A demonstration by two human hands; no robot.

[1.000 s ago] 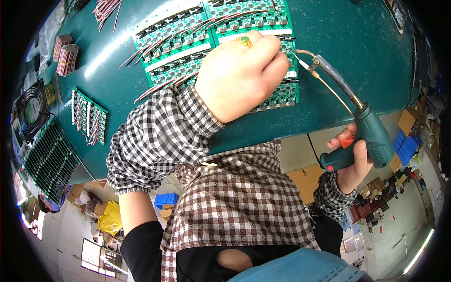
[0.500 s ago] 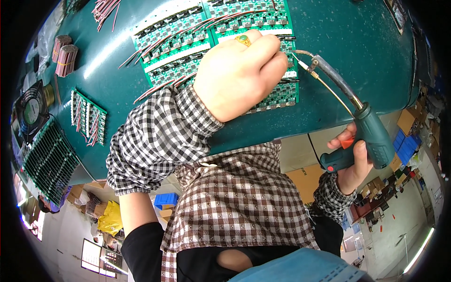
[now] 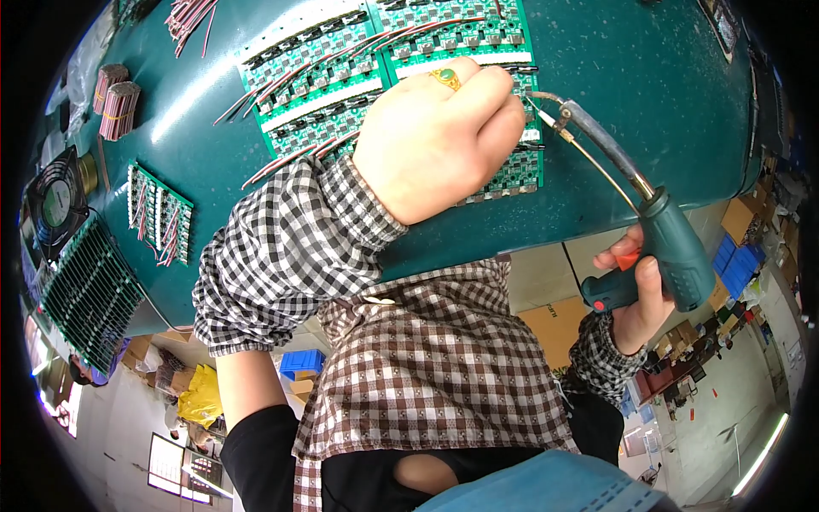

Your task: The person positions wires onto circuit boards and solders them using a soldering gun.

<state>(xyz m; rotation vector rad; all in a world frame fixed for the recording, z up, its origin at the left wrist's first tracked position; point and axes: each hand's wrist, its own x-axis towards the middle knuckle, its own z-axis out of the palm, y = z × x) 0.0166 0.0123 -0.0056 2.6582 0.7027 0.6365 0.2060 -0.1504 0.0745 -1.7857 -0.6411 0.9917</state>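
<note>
My right hand (image 3: 641, 286) is wrapped round the handle of a dark green soldering gun (image 3: 678, 247) with an orange trigger. Its bent metal tip and thin feed tube reach left to the right edge of the green circuit boards (image 3: 316, 90). Over these boards lies my left hand (image 3: 439, 145), a ring on one finger, its fingers curled down and closed. Its fingertips are hidden behind the knuckles, close to the soldering tip, so what they pinch does not show. Red, black and white wires (image 3: 299, 77) run across the boards.
Bundles of cut wires (image 3: 119, 111) stand at the left of the green table (image 3: 230, 171), with more loose wires (image 3: 189, 21) at the far edge. A smaller wired board (image 3: 160, 213) lies near a black fan (image 3: 58, 196) and a grid-like panel (image 3: 94, 290).
My left hand has shifted very slightly to the right. The soldering gun's tip has edged a little left along the board; both hands keep their hold.
</note>
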